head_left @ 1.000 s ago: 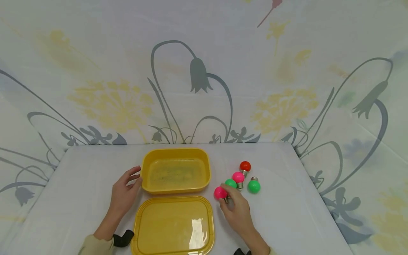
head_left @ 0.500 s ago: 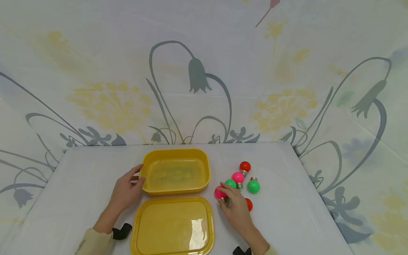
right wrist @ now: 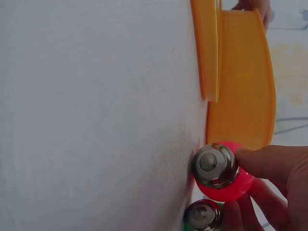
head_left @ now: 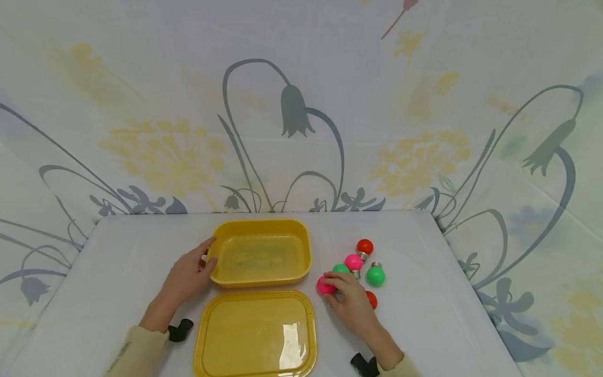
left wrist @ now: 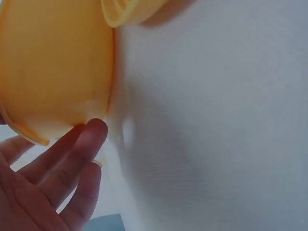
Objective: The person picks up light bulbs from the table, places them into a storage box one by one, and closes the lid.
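Observation:
In the head view my left hand (head_left: 185, 275) is at the left end of a yellow plastic container (head_left: 261, 283), its thumb and fingers at the rim. The left wrist view has fingertips touching the container's outer wall (left wrist: 57, 62). My right hand (head_left: 354, 305) pinches a pink light bulb (head_left: 323, 285) by its round globe, low over the table. Its metal screw base (right wrist: 214, 165) faces the camera in the right wrist view. Close by are a green bulb (head_left: 341, 268), partly hidden, and a second pink bulb (head_left: 353, 262). A red bulb (head_left: 372, 299) is half covered by my right hand.
A flat yellow lid (head_left: 254, 335) lies in front of the container, between my forearms. Farther right on the white table (head_left: 424, 314) are another red bulb (head_left: 365, 246) and another green bulb (head_left: 376, 276). A patterned cloth (head_left: 301, 157) rises behind the table.
My left hand has moved up and right, onto the container's rim. The right hand has closed more around the pink bulb, and the red bulb behind it has come into view.

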A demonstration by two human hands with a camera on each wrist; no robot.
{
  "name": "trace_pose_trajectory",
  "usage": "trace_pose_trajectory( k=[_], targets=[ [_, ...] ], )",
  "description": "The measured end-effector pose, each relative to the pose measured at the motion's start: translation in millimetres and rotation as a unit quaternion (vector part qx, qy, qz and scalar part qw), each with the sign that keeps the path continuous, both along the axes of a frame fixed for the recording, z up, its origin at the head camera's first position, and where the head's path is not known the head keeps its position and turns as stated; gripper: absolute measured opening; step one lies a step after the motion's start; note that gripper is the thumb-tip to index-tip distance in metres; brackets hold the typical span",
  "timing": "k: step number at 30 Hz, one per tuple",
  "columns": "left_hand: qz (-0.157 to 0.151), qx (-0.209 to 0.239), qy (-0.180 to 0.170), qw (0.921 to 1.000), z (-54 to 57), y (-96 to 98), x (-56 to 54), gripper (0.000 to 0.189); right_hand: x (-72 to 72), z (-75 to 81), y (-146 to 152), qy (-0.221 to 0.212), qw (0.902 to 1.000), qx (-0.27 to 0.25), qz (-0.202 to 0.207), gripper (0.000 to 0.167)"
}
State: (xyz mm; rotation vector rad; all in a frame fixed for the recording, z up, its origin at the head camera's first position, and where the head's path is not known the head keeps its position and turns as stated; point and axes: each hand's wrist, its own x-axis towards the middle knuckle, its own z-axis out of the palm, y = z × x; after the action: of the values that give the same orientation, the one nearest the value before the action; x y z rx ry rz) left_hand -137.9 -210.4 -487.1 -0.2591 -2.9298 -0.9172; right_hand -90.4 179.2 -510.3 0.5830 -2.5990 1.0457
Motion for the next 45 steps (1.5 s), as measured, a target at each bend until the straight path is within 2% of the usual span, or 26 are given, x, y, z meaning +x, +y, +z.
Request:
trace_pose_trajectory(
  k=[5,9,13,19,23,26,31,38,45],
  targets=[
    [0.002,0.032,0.006,0.9995,-5.6,0.3,-0.3,0.046,-1.9,0.7,1.5,-0.014,0.9998,-0.001,0.011,0.034],
    [-0.003,0.051,0.006,0.9987,-9.1,-0.2,-0.9,0.045,-3.5,1.5,1.8,-0.007,0.9998,-0.006,0.019,0.032],
    [-0.009,0.062,-0.008,0.9980,-8.9,-0.7,-1.2,0.044,-4.8,2.3,1.8,-0.002,0.9998,0.001,0.020,0.036],
    [-0.025,0.088,-0.031,0.9954,-8.8,-2.7,-3.5,0.029,-5.4,2.5,0.0,-0.008,0.9997,0.019,0.009,0.040],
    [-0.034,0.112,-0.062,0.9912,-8.9,-3.4,-5.6,0.033,-4.3,3.6,0.0,-0.002,0.9995,0.032,0.007,0.040],
    [-0.034,0.113,-0.083,0.9895,-8.3,-4.0,-6.7,0.038,-3.9,4.7,0.6,-0.011,0.9989,0.044,0.006,0.042],
    [-0.035,0.090,-0.102,0.9902,-6.0,-6.3,-5.8,0.046,-4.5,5.0,1.9,-0.045,0.9982,0.040,0.005,0.047],
    [-0.036,0.067,-0.057,0.9954,-7.5,-7.1,-3.7,0.045,-6.3,2.2,1.5,-0.036,0.9989,0.024,0.017,0.048],
    [-0.041,0.073,-0.039,0.9957,-8.3,-6.3,-3.0,0.047,-6.2,-0.2,2.1,-0.039,0.9990,0.010,0.018,0.048]
  ],
)
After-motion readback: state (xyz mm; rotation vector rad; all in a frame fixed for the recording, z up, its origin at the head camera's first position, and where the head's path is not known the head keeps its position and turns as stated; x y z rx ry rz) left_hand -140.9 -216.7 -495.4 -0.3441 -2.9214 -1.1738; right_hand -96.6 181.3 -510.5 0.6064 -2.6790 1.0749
